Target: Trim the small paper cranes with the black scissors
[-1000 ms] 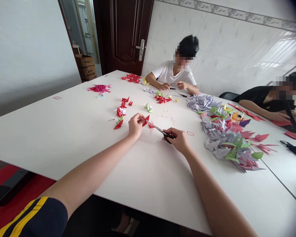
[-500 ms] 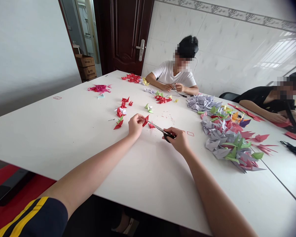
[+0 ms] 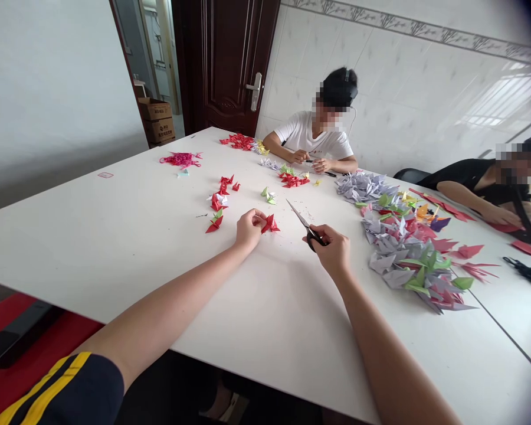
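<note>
Left hand (image 3: 249, 229): closed narrow, its fingertips pinching the red crane (image 3: 270, 224), which lay just to the right of the hand.
Right hand (image 3: 334, 249): closed round the black handles of the scissors (image 3: 301, 218), well to the right of the crane.
Long axis: the scissors' blades slanted far and left from the right hand, their tips ending to the far right of the crane.
Table (image 3: 115, 265): white; small red cranes (image 3: 215, 223) lay left of the left hand, and a large mixed crane pile (image 3: 407, 254) lay right of the right hand.
Others: one co-worker (image 3: 312, 137) sat at the far side, another (image 3: 471, 180) at the right.
</note>
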`<action>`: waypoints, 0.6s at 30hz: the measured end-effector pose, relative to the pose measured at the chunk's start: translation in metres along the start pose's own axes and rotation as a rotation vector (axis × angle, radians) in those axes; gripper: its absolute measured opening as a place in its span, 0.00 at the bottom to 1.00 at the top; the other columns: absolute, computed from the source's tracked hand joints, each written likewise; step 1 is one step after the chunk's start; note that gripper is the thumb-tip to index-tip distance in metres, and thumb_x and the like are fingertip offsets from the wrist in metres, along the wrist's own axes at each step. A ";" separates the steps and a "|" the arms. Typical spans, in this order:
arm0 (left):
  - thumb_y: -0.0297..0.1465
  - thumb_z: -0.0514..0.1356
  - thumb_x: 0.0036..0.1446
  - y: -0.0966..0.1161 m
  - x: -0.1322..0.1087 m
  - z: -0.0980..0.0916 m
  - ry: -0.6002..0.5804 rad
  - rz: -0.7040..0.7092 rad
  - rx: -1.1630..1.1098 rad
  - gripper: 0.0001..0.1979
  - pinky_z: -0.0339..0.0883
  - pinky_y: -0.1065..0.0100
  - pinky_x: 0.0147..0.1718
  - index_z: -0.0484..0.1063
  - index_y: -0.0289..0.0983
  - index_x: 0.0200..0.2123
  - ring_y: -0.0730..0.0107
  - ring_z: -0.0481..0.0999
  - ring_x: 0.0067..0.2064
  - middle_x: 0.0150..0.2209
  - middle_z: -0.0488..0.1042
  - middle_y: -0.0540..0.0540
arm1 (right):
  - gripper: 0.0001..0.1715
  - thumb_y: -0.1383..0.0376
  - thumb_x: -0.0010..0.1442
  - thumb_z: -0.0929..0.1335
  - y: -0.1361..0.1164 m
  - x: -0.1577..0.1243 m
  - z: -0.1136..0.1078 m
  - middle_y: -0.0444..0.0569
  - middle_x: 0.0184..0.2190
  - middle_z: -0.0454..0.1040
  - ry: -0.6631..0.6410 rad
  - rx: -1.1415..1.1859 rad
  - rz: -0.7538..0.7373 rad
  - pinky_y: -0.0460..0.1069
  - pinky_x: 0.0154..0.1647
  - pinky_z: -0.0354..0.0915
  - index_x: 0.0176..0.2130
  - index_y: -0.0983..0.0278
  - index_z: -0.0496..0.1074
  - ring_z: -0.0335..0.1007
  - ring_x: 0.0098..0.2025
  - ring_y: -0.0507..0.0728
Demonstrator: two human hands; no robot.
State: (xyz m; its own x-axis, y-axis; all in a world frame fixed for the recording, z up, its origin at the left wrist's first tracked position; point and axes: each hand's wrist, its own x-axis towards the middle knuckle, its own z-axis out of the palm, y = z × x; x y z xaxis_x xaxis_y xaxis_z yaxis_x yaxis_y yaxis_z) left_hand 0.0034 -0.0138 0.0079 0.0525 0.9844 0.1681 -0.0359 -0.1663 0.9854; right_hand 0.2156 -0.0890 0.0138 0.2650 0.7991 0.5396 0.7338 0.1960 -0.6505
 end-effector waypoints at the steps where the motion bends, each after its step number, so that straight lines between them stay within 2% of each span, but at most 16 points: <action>1: 0.22 0.57 0.49 0.000 0.000 0.000 0.012 0.001 0.003 0.06 0.61 0.69 0.29 0.69 0.39 0.28 0.70 0.72 0.27 0.24 0.74 0.51 | 0.16 0.56 0.52 0.72 0.001 0.000 0.000 0.44 0.23 0.72 -0.008 -0.004 0.001 0.48 0.26 0.57 0.37 0.62 0.79 0.58 0.23 0.51; 5: 0.22 0.57 0.51 0.000 0.002 -0.001 0.033 0.004 0.027 0.05 0.63 0.69 0.31 0.69 0.39 0.28 0.70 0.73 0.28 0.26 0.75 0.50 | 0.16 0.54 0.51 0.73 0.000 -0.001 0.002 0.42 0.20 0.69 -0.072 -0.046 0.009 0.48 0.27 0.58 0.37 0.62 0.79 0.58 0.23 0.51; 9: 0.23 0.58 0.51 0.002 0.001 -0.001 0.028 0.022 0.036 0.05 0.62 0.69 0.30 0.69 0.39 0.28 0.71 0.72 0.28 0.26 0.75 0.50 | 0.19 0.53 0.49 0.74 -0.002 -0.001 0.002 0.43 0.23 0.72 -0.117 -0.019 -0.016 0.48 0.28 0.59 0.38 0.62 0.78 0.59 0.24 0.52; 15: 0.23 0.58 0.50 0.002 0.001 -0.001 0.036 0.026 0.039 0.05 0.62 0.69 0.31 0.69 0.39 0.27 0.71 0.72 0.28 0.26 0.75 0.50 | 0.14 0.58 0.50 0.73 0.000 -0.001 0.001 0.41 0.21 0.70 -0.103 0.040 -0.013 0.47 0.26 0.59 0.37 0.62 0.77 0.59 0.23 0.51; 18: 0.24 0.58 0.50 0.003 0.000 -0.002 0.034 0.016 0.039 0.04 0.61 0.69 0.30 0.69 0.39 0.27 0.71 0.71 0.27 0.26 0.75 0.50 | 0.12 0.64 0.54 0.69 -0.002 -0.003 0.002 0.43 0.24 0.74 -0.036 0.062 -0.092 0.48 0.28 0.62 0.39 0.62 0.77 0.65 0.25 0.52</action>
State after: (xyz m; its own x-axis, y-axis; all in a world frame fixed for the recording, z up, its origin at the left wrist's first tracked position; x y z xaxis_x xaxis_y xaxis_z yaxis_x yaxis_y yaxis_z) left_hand 0.0013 -0.0138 0.0111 0.0180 0.9829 0.1830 0.0021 -0.1831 0.9831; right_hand 0.2124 -0.0907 0.0124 0.1750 0.7957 0.5798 0.7138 0.3031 -0.6314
